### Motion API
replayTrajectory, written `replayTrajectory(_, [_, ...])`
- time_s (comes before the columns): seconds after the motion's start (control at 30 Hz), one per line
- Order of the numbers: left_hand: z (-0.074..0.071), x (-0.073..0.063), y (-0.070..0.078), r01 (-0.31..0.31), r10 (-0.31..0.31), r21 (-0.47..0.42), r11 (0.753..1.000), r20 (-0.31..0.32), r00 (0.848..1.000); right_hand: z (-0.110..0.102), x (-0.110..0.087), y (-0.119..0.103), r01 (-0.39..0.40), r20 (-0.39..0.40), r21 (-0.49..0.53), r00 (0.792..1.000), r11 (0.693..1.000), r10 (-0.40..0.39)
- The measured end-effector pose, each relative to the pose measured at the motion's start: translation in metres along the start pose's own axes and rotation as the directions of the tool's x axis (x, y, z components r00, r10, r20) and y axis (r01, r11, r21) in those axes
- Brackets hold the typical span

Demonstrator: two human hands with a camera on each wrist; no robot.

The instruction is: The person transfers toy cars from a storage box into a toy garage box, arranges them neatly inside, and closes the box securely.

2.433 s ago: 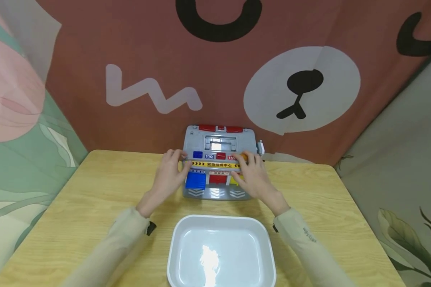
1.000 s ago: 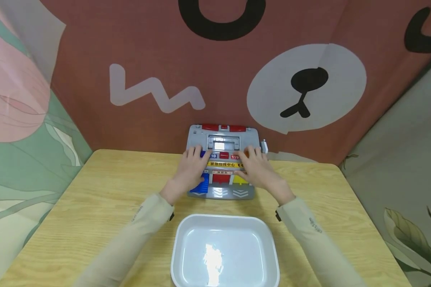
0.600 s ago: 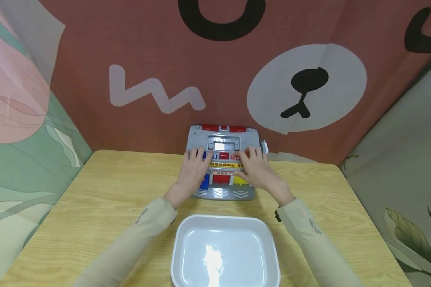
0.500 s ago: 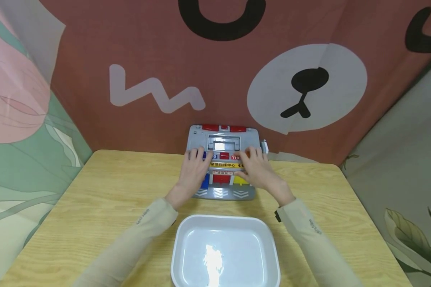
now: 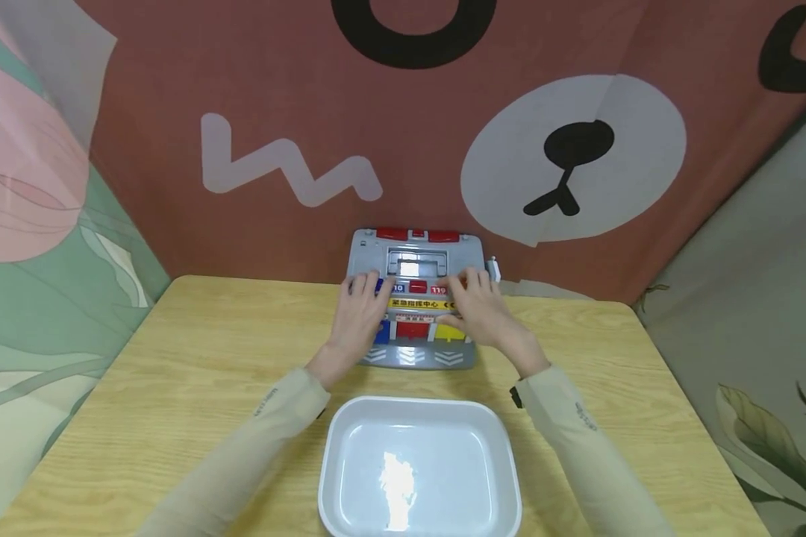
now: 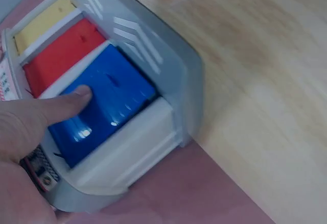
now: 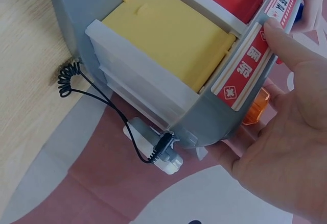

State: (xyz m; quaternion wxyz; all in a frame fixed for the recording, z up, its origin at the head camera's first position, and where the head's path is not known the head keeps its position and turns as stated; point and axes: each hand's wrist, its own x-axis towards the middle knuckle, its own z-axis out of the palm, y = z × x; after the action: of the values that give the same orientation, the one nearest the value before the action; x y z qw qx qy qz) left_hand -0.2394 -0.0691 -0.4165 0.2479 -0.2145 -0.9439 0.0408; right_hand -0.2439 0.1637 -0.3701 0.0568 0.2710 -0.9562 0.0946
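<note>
A grey toy garage point(image 5: 413, 359) with a blue door point(image 6: 125, 94), a red door point(image 6: 64, 58) and a yellow door point(image 7: 168, 32) leans back at the table's far edge. My left hand point(image 5: 359, 317) presses the blue door with a straight thumb, as the left wrist view shows; its other fingers lie over the upper ledge in the head view. On the other side, my right hand point(image 5: 486, 317) grips the ledge, its thumb on the red-and-white label point(image 7: 248, 67) and its fingers behind, close to an orange button point(image 7: 257, 106).
In front of the toy, a white tray point(image 5: 325, 470) stands on the wooden table point(image 5: 208, 358). A small white handset point(image 7: 153, 147) hangs at the toy's right side on a black coiled cord point(image 7: 66, 78). Printed cloth point(image 5: 403, 156) rises directly behind.
My left hand has moved right and onto the toy's front. The blue door, tilted outward before, now lies flush under its thumb. My right hand keeps nearly the same place.
</note>
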Motion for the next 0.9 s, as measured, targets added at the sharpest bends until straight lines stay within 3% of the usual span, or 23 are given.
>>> replayTrajectory(0.37, [0.0048,-0.0039,-0.0092,-0.044,0.042,-0.044,0.998,-0.049,0.998,-0.0009,0.003,-0.002,-0.023,0.013,0.023,1.0,0.999,0.023])
replayTrajectory(0.67, [0.0081,-0.0019,-0.0049,-0.019,0.016,-0.048,0.999,-0.046,0.999,-0.0036,-0.0004,-0.0017,-0.034,0.02,0.045,0.999,0.998,0.033])
replayTrajectory(0.9, [0.0103,-0.0014,-0.0077,-0.023,0.022,-0.006,1.0,-0.083,0.996,-0.0014,0.0021,-0.0022,-0.027,-0.004,0.041,1.0,0.999,0.027])
